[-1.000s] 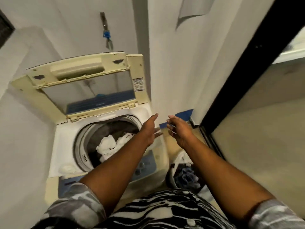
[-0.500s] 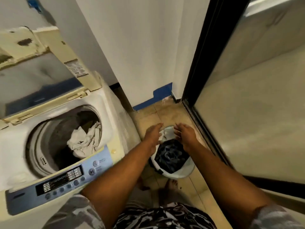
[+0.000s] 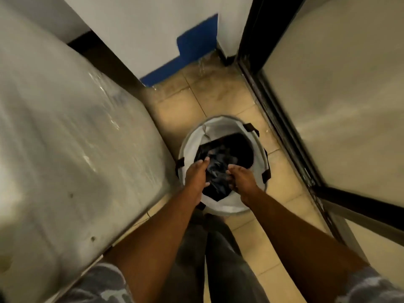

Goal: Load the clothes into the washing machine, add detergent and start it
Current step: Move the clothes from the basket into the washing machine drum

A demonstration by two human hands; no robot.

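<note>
A round white laundry basket (image 3: 192, 138) with black handles stands on the tiled floor. Dark clothes (image 3: 227, 154) lie inside it. Both my hands reach down into the basket. My left hand (image 3: 196, 176) has its fingers curled into a dark bluish garment (image 3: 216, 173), and my right hand (image 3: 240, 180) grips the same garment from the other side. The washing machine's plastic-wrapped side (image 3: 72, 149) fills the left of the view; its drum and panel are out of sight.
A white wall with a blue painted strip (image 3: 185, 53) stands behind the basket. A black-framed sliding door (image 3: 284, 127) with frosted glass runs along the right. The beige tiled floor (image 3: 196, 99) between machine and door is narrow.
My head tilted down, so the machine's drum and lid left the view. Both hands went from the basket's rim down into the dark clothes and took hold of a garment.
</note>
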